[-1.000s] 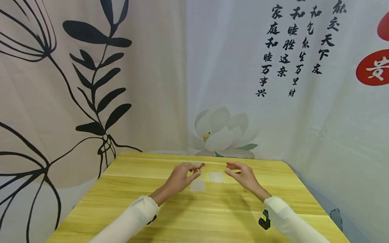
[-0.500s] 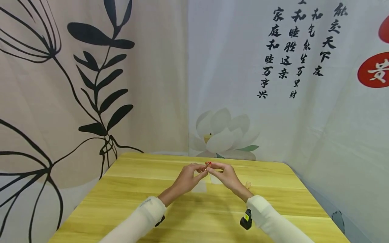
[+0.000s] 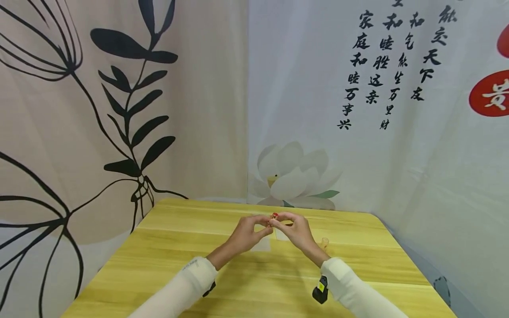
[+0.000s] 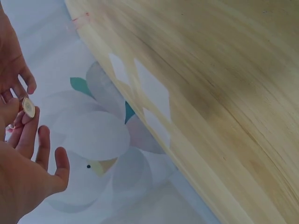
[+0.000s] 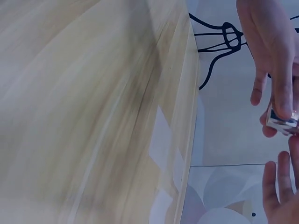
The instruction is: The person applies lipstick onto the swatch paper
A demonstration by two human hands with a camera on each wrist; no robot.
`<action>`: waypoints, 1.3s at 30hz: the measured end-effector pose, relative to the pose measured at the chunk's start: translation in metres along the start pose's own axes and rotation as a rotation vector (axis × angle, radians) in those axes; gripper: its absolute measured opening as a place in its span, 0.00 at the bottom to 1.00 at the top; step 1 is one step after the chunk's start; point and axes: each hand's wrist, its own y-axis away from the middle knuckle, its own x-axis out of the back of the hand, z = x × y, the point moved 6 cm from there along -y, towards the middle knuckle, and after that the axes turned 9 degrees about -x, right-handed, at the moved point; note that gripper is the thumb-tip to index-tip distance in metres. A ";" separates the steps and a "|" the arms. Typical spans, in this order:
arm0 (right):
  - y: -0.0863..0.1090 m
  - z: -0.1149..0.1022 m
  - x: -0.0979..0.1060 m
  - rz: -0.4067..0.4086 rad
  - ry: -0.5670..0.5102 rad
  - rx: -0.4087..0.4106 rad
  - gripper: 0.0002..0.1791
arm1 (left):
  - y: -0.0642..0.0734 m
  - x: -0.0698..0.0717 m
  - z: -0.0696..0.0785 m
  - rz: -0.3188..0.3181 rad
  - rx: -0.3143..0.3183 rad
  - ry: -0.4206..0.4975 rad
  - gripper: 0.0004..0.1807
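Note:
Both hands meet over the far middle of the table around a small lipstick (image 3: 274, 216) with a gold body and a red end. My left hand (image 3: 247, 232) pinches its lower part between thumb and fingers. From the other side, the thumb and index finger of my right hand (image 3: 295, 229) grip the upper part. In the left wrist view, the pale round base of the lipstick (image 4: 29, 107) faces the camera. The right wrist view shows its shiny body (image 5: 282, 122) under the left thumb. The fingers cover much of it.
Three white paper pieces lie on the wooden table (image 3: 167, 265); one paper (image 3: 261, 244) is just below the hands, another (image 3: 282, 234) partly behind the right hand. A small clear cap (image 3: 324, 243) stands by the right wrist. Printed curtains (image 3: 207, 110) hang behind the table's far edge.
My right hand has moved left from apart to meet the left hand, and its fingers have taken hold of the lipstick. The left hand has shifted slightly right.

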 end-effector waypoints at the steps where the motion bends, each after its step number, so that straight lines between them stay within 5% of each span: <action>1: 0.001 0.000 0.000 0.016 -0.002 -0.001 0.08 | 0.000 0.000 0.000 0.008 0.006 -0.006 0.15; 8: 0.003 0.001 -0.003 0.048 -0.029 -0.030 0.11 | -0.001 0.000 -0.001 0.040 0.025 -0.035 0.15; 17: 0.006 0.000 -0.005 -0.049 -0.055 0.008 0.14 | 0.002 -0.002 -0.002 0.036 0.021 -0.060 0.15; 25: 0.006 0.000 -0.001 0.009 -0.017 -0.013 0.07 | 0.002 -0.003 0.000 0.039 0.010 -0.067 0.15; 39: 0.006 0.003 0.001 0.042 -0.042 -0.040 0.10 | 0.000 -0.005 0.002 0.039 -0.001 -0.089 0.14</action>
